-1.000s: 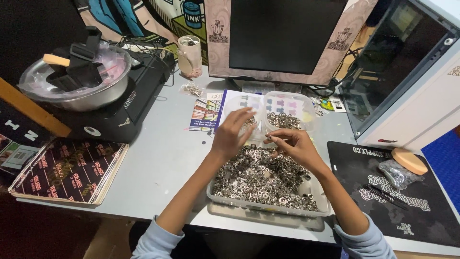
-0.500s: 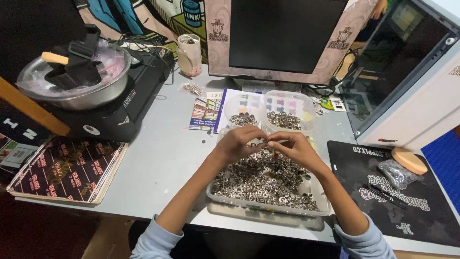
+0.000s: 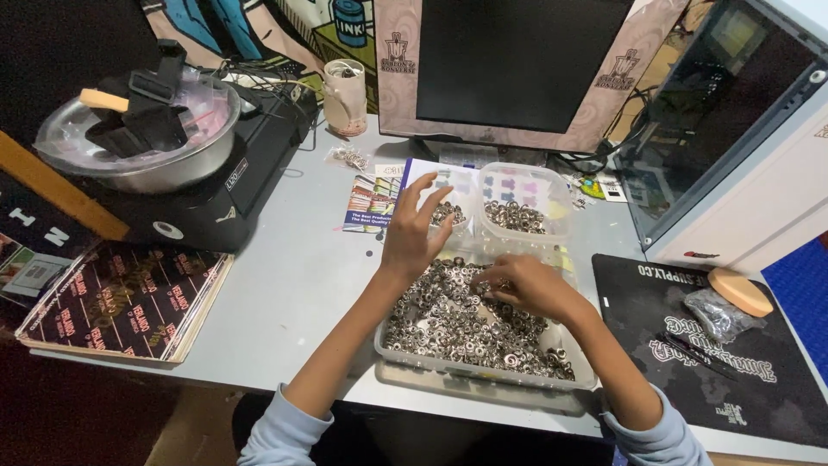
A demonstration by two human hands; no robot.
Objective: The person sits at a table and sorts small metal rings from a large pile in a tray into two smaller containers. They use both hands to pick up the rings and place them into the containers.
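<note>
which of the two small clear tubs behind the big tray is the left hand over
The left small tub, nearer the pamphlet: the left hand has its fingers spread over it. The right small tub, also holding metal rings, has no hand over it.

Three tubs [image 3: 517,380], seemingly countless rings [image 3: 448,319]

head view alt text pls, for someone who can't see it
A person's right hand digs in a clear tray of small metal rings on a grey desk, while the left hand reaches over a smaller clear tub of rings. A dark monitor stands behind.
</note>
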